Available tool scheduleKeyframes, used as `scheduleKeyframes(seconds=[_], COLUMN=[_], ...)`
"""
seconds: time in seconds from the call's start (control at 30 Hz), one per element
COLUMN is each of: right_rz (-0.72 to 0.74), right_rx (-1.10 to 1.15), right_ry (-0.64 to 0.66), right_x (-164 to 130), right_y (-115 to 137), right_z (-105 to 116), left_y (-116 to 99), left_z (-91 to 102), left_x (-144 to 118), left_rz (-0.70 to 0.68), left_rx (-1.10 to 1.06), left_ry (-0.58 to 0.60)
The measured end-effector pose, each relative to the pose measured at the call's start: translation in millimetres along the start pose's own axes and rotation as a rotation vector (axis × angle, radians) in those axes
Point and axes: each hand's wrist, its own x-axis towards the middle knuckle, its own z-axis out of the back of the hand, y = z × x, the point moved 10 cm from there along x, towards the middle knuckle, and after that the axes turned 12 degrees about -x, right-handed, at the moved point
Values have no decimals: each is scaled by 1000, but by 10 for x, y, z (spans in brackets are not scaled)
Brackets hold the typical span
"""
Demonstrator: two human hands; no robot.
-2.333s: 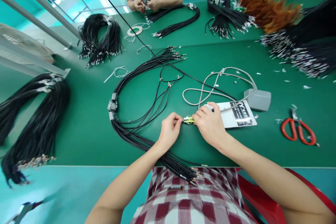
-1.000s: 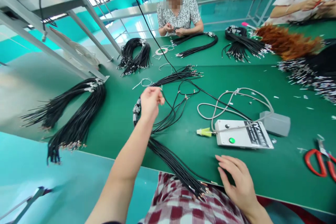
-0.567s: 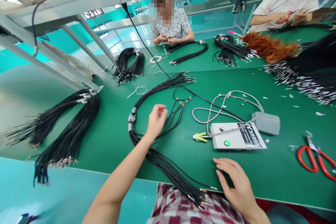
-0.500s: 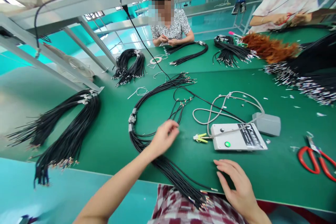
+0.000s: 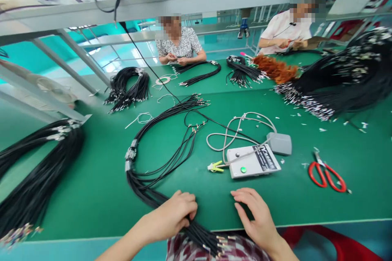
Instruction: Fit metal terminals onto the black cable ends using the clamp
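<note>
A long bundle of black cables (image 5: 137, 187) curves over the green table, and its near ends with exposed tips hang over the front edge onto my lap. My left hand (image 5: 176, 214) is closed with curled fingers on the near part of this bundle; its fingertips are partly hidden. A few cables (image 5: 180, 153) lie apart from the bundle, inside its curve. To the right, my right hand (image 5: 254, 216) is open near the table's front edge, thumb and fingers apart, holding nothing. Beyond it sits a white box with a lit green button (image 5: 252, 163) and a yellow clip (image 5: 217, 166).
Red-handled scissors (image 5: 326, 175) lie at right. A grey block (image 5: 280, 143) on a grey cord touches the box. More cable bundles lie at left (image 5: 45, 163), at the back (image 5: 128, 85) and heaped at right (image 5: 346, 77). Two people sit across the table.
My left hand has moved from beside the separate cables toward me, down onto the bundle's near part. Those cables now lie uncovered. My right hand stays open; the view has shifted.
</note>
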Motion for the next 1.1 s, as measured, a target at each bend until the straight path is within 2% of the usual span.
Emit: scheduleKeyframes(seconds=[0.3, 0.5, 0.7, 0.87, 1.0, 1.1], right_rz=[-35, -47, -51, -46, -38, -35], right_rx=[-10, -9, 9, 3, 6, 17], right_ry=[-7, -1, -3, -15, -17, -38], right_x=[26, 29, 34, 29, 57, 86], right_y=[24, 25, 19, 11, 29, 31], right_z=[29, 28, 13, 15, 34, 67], left_y=[24, 80, -205, -441, -615, -630], left_z=[-4, 89, 117, 356, 322, 231], left_x=[-63, -79, 36, 107, 272, 407], left_rz=[-1, 46, -117, -309, -400, -414], left_rx=[-111, -287, -313, -363, -363, -352], left_ry=[-1, -147, -289, -550, -535, -496])
